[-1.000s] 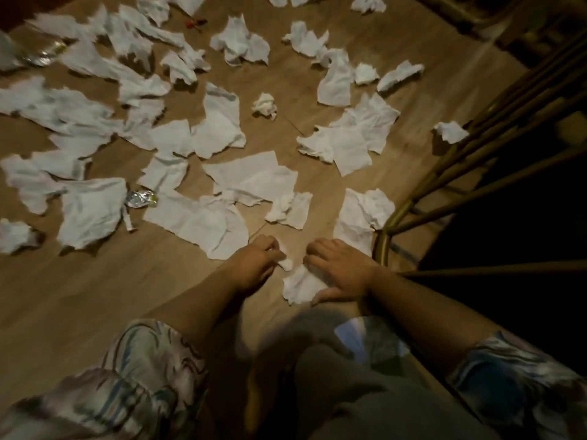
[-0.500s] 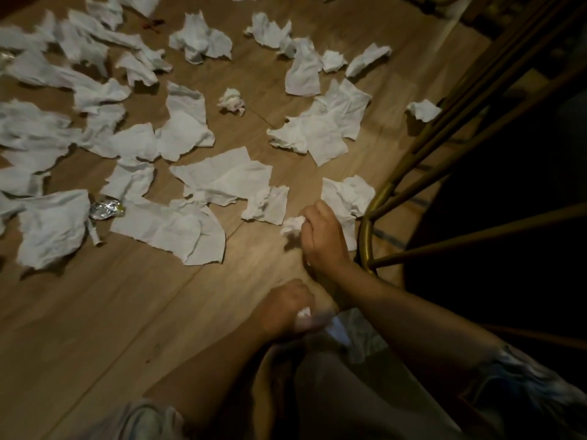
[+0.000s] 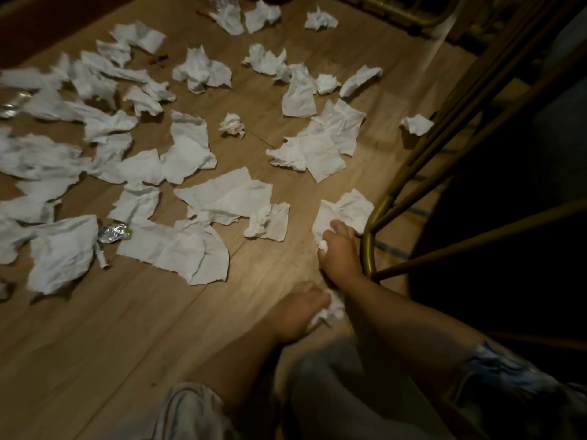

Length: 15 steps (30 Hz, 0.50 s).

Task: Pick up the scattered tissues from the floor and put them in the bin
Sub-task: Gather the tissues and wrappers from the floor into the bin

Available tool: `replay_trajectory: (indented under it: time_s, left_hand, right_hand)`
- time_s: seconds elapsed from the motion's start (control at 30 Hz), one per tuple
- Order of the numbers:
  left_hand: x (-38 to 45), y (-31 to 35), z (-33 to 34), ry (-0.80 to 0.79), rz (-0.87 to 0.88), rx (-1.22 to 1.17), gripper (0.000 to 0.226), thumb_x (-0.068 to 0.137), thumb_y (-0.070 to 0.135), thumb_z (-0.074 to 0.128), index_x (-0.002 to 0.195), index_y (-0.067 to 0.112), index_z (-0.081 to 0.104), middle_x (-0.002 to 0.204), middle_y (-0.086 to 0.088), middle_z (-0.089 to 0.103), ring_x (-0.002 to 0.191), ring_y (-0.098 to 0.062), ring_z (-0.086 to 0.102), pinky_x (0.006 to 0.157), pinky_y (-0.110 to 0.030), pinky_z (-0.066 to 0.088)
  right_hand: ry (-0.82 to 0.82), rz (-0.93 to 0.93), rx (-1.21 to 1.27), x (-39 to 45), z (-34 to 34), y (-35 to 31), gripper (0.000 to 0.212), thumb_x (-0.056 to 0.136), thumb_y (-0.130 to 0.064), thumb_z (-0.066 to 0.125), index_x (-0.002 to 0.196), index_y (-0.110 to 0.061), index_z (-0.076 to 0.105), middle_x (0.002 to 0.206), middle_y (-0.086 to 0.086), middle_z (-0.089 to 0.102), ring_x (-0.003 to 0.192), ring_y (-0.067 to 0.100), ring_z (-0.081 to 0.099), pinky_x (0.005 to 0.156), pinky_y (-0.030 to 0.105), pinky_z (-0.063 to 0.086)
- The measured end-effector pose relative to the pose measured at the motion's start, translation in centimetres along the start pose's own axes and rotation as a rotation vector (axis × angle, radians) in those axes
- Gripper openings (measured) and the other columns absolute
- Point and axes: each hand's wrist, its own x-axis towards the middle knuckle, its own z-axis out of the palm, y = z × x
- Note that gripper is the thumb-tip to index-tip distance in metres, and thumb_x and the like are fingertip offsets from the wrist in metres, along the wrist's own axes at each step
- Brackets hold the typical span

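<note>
The wooden floor (image 3: 127, 338) is filling most of the view, its planks running diagonally from lower left to upper right. White tissues (image 3: 178, 246) are lying scattered across its upper half, flat sheets and crumpled wads mixed, pointing no common way; the widest flat sheet (image 3: 227, 193) is stretching its long axis roughly left to right. A broad strip of bare floor is lying open below and left of the paper. On the right, a brass-coloured chair frame (image 3: 370, 246) is closing off that side, its curved leg standing just beside the right hand (image 3: 341, 252).

Since half a second ago that hand has been reaching a little farther out, and it is now pressing down on the near edge of the tissue by the chair (image 3: 347, 208), fingers curled, with a small wad (image 3: 323, 245) tucked against its thumb side. The left hand (image 3: 298, 308) is staying close to the knees, closed around a crumpled tissue (image 3: 332, 308). A foil wrapper (image 3: 113, 233) is sitting among the sheets on the left.
</note>
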Motion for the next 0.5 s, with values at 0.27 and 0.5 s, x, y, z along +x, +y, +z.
replay_trajectory:
  time_s: [0.27,0.5]
  left_hand:
    - [-1.1,-4.0,-8.8,0.458,-0.468,0.083,0.011,0.082,0.030,0.072,0.082,0.022,0.064,0.090,0.005,0.051,0.086,-0.014,0.049,0.073,-0.024,0.042]
    - [2.9,-5.8,-10.9,0.558,-0.446,0.008,0.025,0.077,0.000,0.073,0.100,0.007,0.066,0.145,-0.011,0.043,0.136,-0.028,0.038,0.108,-0.029,0.031]
  right_hand:
    - [0.016,-0.047,0.331,-0.8,-1.1,-3.7,0.038,0.091,-0.015,0.052,0.127,-0.022,0.047,0.126,0.001,0.054,0.115,0.019,0.048,0.097,0.038,0.046]
    - [0.313,0.021,0.257,4.2,-2.2,-3.9,0.024,0.083,-0.024,0.049,0.084,-0.003,0.060,0.093,0.016,0.056,0.097,0.032,0.050,0.088,0.039,0.040]
